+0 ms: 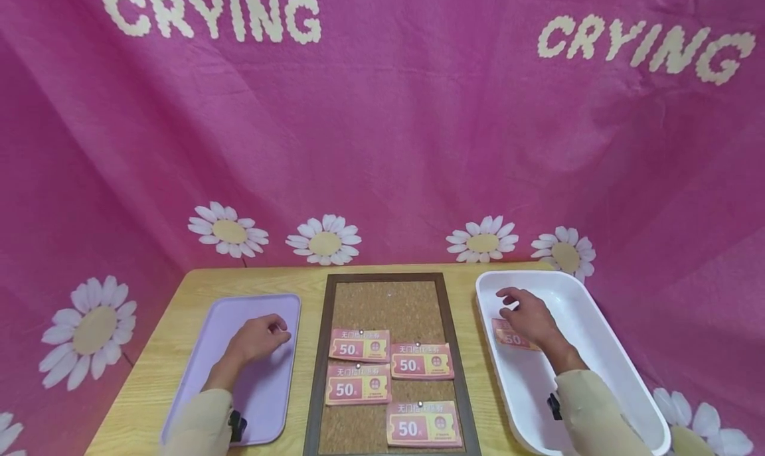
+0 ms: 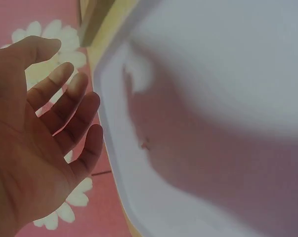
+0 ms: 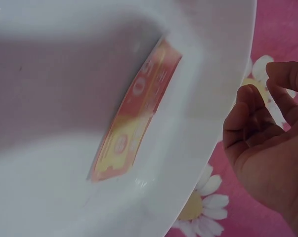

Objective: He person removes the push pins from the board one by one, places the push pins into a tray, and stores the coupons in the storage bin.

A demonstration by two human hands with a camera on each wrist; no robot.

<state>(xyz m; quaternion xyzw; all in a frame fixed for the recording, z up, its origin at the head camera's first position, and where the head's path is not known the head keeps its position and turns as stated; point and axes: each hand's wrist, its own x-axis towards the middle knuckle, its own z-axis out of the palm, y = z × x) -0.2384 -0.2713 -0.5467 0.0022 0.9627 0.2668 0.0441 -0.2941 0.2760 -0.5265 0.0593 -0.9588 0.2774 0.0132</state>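
Observation:
Over the purple tray (image 1: pixel 206 350), my left hand (image 1: pixel 258 340) hovers with loosely bent fingers and holds nothing. In the left wrist view its palm and spread fingers show, apart from the tray. My right hand (image 1: pixel 530 315) is above the white tray (image 1: pixel 588 363), its fingers loosely curled around nothing. Below it, a red and yellow coupon (image 3: pixel 136 111) marked 50 leans against the tray's wall; the hand partly covers it in the head view. Between the trays lies a framed corkboard (image 1: pixel 388 303) with several similar coupons (image 1: pixel 423 424) on it, each with a small pin at its top edge.
The wooden table (image 1: pixel 143 376) carries both trays and the corkboard. A pink cloth (image 1: pixel 382 144) with daisies and lettering hangs behind and at the sides. A tiny reddish thing (image 2: pixel 145 144), too blurred to name, lies in the purple tray.

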